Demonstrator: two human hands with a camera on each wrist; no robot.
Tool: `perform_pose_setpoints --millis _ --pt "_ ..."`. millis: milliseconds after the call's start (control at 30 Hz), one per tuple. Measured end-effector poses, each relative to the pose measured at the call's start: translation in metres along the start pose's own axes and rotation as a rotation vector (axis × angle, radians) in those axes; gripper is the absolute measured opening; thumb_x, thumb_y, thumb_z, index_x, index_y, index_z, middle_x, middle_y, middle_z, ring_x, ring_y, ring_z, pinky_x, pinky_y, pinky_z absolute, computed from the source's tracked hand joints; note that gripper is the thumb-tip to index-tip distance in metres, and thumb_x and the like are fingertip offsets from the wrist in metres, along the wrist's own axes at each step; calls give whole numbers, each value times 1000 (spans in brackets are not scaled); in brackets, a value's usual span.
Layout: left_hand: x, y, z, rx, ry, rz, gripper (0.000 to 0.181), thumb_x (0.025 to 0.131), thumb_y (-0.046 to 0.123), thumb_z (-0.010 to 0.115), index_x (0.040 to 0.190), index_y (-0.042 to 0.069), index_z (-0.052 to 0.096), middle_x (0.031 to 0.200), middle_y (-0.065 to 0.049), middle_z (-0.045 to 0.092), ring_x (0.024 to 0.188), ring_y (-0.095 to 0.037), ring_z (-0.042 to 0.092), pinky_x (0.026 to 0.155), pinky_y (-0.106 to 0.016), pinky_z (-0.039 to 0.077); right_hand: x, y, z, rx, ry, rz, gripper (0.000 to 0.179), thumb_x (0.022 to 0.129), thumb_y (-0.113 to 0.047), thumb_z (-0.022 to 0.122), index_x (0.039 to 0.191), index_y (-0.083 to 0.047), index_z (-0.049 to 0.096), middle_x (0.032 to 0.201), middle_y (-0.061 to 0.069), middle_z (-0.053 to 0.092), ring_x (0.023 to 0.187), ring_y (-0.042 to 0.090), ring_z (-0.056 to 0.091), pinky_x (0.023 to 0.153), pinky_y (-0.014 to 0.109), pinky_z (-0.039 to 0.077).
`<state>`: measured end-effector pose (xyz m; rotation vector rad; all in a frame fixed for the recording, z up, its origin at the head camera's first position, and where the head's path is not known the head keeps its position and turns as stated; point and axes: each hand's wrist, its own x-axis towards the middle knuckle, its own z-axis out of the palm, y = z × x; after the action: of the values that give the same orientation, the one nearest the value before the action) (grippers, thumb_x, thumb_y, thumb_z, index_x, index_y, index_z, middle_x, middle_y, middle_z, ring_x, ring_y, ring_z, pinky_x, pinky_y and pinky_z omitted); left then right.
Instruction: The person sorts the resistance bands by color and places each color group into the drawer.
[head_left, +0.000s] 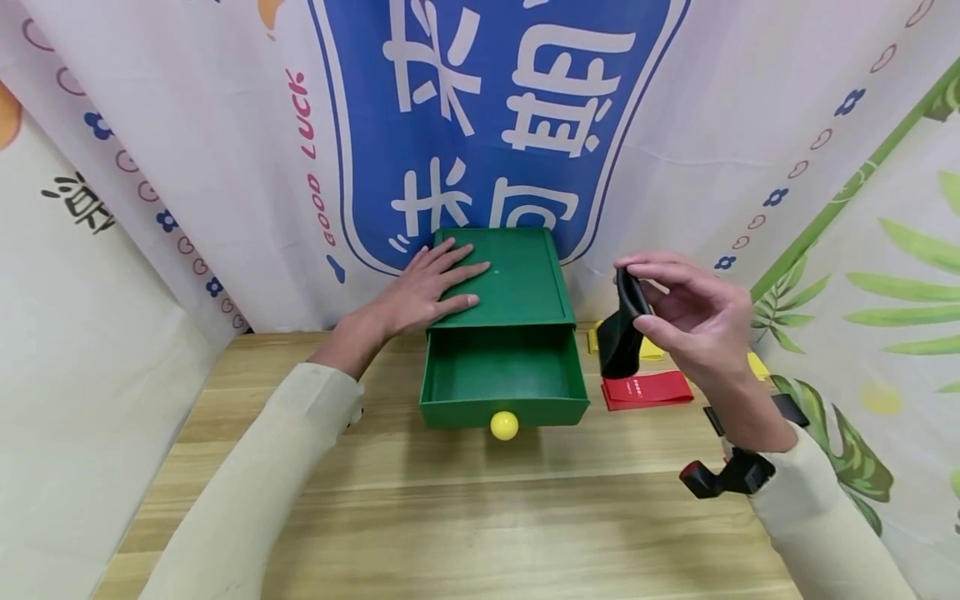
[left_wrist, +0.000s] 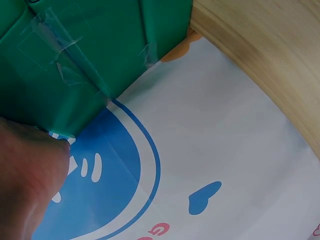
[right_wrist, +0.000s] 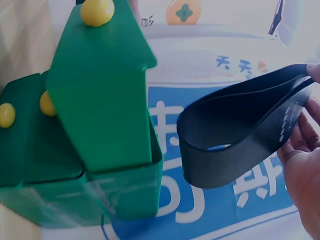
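My left hand (head_left: 427, 296) rests with spread fingers on top of the green drawer cabinet (head_left: 521, 287). The top drawer (head_left: 457, 414), with a round yellow knob (head_left: 504, 426), is pulled out, and its visible inside holds nothing. To the right of the cabinet, my right hand (head_left: 697, 321) pinches a black resistance loop band (head_left: 621, 346) between thumb and fingers. In the right wrist view the band (right_wrist: 220, 167) hangs as an open loop, with small pale print on its side, apart from the drawer (right_wrist: 110, 120). The left wrist view shows the cabinet's taped side (left_wrist: 100, 50) beside part of my hand (left_wrist: 30, 175).
A folded red band (head_left: 648, 390) lies on the wooden table (head_left: 480, 517) right of the drawer. Behind it are yellow bands (head_left: 651, 352), partly hidden, and a dark flat item (head_left: 791, 410) is beyond my right wrist. A printed curtain (head_left: 675, 150) hangs behind the cabinet.
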<state>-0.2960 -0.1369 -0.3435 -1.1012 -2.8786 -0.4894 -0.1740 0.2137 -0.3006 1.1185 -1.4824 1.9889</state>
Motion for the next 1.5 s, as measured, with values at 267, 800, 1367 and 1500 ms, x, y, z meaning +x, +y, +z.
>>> perform_pose_setpoints --millis 267,800,1367,1500 --pt "0 0 1 -5 6 -3 62 110 51 47 167 28 37 177 -6 19 165 -28 0 131 -58 -2 10 5 19 -31 -60 34 40 91 -3 82 122 17 69 127 23 71 121 36 67 105 38 55" --pt "1 1 1 -6 10 -5 62 110 50 47 167 28 37 177 -5 20 165 -28 1 131 -58 -2 2 35 32 24 -158 107 35 92 1 80 125 10 72 130 18 69 124 32 66 109 40 51" --pt "0 0 2 -7 5 -16 62 110 53 44 167 30 36 177 -4 19 166 -27 0 131 -58 -2 -22 56 35 -174 -320 216 41 92 -5 82 126 14 67 134 20 67 125 28 65 106 37 55" --pt "1 0 2 -10 7 -18 62 110 53 44 167 30 36 177 -4 19 166 -28 0 131 -58 -2 -22 57 39 -214 -345 231 42 92 -5 83 128 8 69 134 21 67 127 27 64 108 38 53"
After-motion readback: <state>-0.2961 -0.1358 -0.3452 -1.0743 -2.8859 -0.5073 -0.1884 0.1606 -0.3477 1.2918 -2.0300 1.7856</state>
